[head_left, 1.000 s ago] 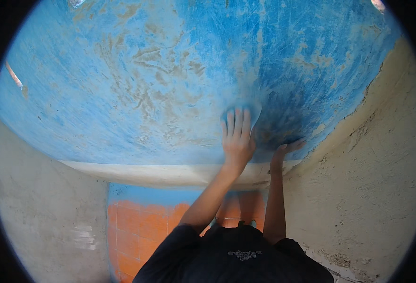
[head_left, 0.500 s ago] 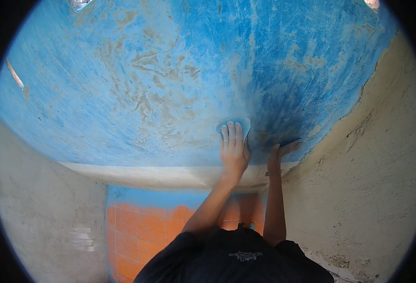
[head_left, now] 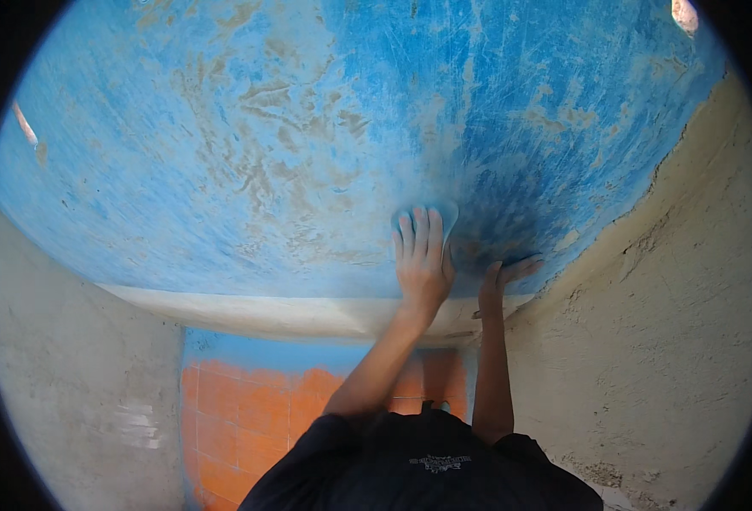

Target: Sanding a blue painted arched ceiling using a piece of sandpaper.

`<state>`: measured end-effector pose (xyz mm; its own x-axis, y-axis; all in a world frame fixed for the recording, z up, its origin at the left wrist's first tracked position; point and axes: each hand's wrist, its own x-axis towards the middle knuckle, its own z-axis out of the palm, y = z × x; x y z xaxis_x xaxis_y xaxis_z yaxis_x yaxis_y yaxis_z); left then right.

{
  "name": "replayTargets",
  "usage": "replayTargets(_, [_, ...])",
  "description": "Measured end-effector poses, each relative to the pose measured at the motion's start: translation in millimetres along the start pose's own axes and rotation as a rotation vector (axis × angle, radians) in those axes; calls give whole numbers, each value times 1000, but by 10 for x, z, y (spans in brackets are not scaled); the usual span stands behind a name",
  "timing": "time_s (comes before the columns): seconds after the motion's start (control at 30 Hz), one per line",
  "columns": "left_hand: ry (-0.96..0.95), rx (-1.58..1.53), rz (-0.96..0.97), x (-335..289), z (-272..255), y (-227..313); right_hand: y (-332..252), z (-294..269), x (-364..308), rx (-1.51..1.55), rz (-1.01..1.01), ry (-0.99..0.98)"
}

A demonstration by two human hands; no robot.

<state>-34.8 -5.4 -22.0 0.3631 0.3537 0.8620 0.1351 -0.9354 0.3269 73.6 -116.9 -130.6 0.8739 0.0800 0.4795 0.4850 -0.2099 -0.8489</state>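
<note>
A worn blue wall [head_left: 222, 196] with pale, scuffed patches rises in front of me. My left hand [head_left: 423, 260] presses a rounded, pale blue piece of sandpaper [head_left: 451, 216] against its lower middle. The fingers point upward and lie over the sheet, whose edge shows past the fingertips and on the right. Lower and to the right, my right hand [head_left: 509, 272] rests against the wall with fingers stretched to the right and thumb up. Nothing shows in it; its palm side is partly hidden.
A cream ledge [head_left: 248, 311] runs along the wall's foot. Below lies orange tiling [head_left: 248, 409] with a blue dusty band. Rough grey plaster walls [head_left: 648, 341] close in on the right and left. Small holes [head_left: 685, 15] pierce the blue wall near its edges.
My left hand has slid slightly up the wall with the sandpaper. The right hand stays at the same spot on the wall. The whole view has shifted a little.
</note>
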Motion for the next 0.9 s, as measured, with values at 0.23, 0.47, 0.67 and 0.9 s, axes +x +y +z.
replayTargets(0.23, [223,-35,80,991,-242,337,29,-93,12,-40,76,-21])
replayTargets(0.47, [42,-32,8,255,-6,123,51,-62,52,-4,-8,19])
replayTargets(0.67, [205,-48,8,794,-171,286,-247,-126,-10,18,43,-18])
replayTargets(0.9, [47,-70,-17,365,-83,208,-14,-36,-14,-25,-35,29])
